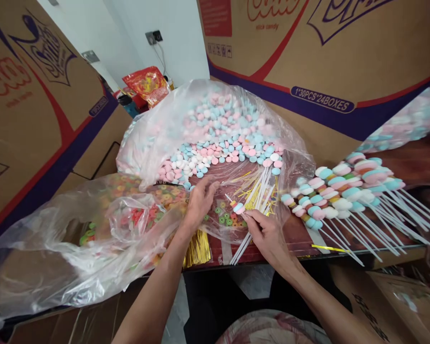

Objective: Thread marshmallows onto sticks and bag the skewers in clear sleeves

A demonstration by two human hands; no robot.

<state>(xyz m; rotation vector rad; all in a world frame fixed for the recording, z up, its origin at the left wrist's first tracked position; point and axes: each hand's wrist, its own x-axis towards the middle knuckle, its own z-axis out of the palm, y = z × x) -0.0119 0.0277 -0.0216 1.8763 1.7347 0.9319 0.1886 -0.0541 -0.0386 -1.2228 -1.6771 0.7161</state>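
In my right hand (267, 231), thumb and fingers pinch a thin white candy stick (228, 197) that points up and left. Threaded on it are a blue and pink marshmallow (239, 208) and a small orange gummy ring (233, 203). My left hand (201, 198) is beside the stick's tip, its fingers curled and drawn together; what they hold, if anything, is hidden. Round green and orange gummy rings (224, 217) lie between the hands. Loose white sticks (258, 191) and gold twist ties (272, 200) lie just beyond my right hand.
A large clear bag (143, 143) spills pink, white and blue marshmallows (218, 153) at the back. Another bag (103, 234) of gummies lies left. Filled marshmallow skewers (344, 191) are piled right. Cardboard boxes (329, 62) stand behind. Gold ties (198, 248) lie at the table's front edge.
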